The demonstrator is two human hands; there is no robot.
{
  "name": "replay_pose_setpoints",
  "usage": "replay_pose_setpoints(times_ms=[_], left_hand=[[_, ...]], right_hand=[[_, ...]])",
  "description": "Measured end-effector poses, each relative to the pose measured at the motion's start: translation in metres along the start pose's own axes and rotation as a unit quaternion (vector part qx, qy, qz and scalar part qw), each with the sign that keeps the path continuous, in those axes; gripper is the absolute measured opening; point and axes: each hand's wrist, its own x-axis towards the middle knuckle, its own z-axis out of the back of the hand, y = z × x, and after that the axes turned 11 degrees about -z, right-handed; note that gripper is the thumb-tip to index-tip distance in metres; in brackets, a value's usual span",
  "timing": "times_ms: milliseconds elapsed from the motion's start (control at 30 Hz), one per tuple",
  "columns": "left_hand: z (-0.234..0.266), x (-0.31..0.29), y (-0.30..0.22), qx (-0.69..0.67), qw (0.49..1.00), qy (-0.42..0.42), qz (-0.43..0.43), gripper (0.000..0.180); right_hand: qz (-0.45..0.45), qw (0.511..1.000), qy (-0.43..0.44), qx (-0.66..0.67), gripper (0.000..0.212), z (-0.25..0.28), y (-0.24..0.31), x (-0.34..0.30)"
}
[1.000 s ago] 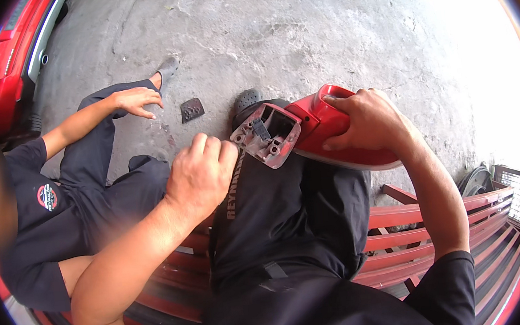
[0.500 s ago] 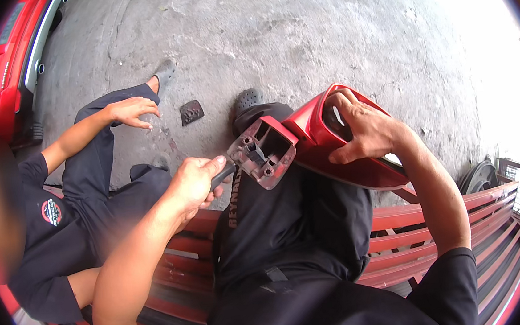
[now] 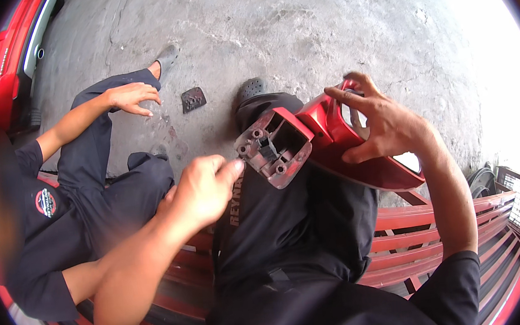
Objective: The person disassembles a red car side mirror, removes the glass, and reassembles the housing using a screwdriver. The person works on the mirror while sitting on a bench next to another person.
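A red car side mirror [image 3: 377,174] rests across my lap, its exposed mounting base [image 3: 276,152] turned toward my left hand. Its base has bolt holes and a dark opening with a connector inside. My right hand [image 3: 386,123] grips the mirror housing, fingers hooked over the upper edge and thumb across the open mirror side. Closed in a fist, my left hand [image 3: 203,189] is beside the base, with its thumb near the base's left edge. The black-handled tool seen in it a moment ago is hidden behind the fingers now.
I sit on a red slatted bench [image 3: 401,218]. Close on my left sits another person in dark clothes, one hand [image 3: 134,99] over the knee. A black pad [image 3: 193,99] lies on the concrete floor. A red vehicle [image 3: 2,80] stands at far left.
My left hand has turned and risen slightly, so the black handle no longer shows. The mirror has shifted a little to the right. My right hand's fingers have spread and shifted on the housing.
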Motion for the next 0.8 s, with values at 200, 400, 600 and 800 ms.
replay_pose_setpoints(times_ms=[200,400,600,800], left_hand=[[0.018,0.01,-0.019,-0.041,0.999,-0.002,-0.015,0.023],[0.02,0.01,-0.056,0.363,0.87,-0.126,-0.311,0.03],[0.032,0.039,-0.057,0.445,0.771,-0.169,-0.423,0.005],[0.058,0.066,-0.062,0.363,0.893,-0.079,-0.256,0.017]], right_hand=[[0.048,0.99,0.12,0.049,0.125,0.024,-0.027,0.043],[-0.003,0.96,0.232,0.158,0.123,0.044,-0.029,0.071],[-0.042,0.916,0.319,0.24,0.127,0.058,-0.04,0.094],[-0.042,0.908,0.33,0.254,0.121,0.059,-0.038,0.105]])
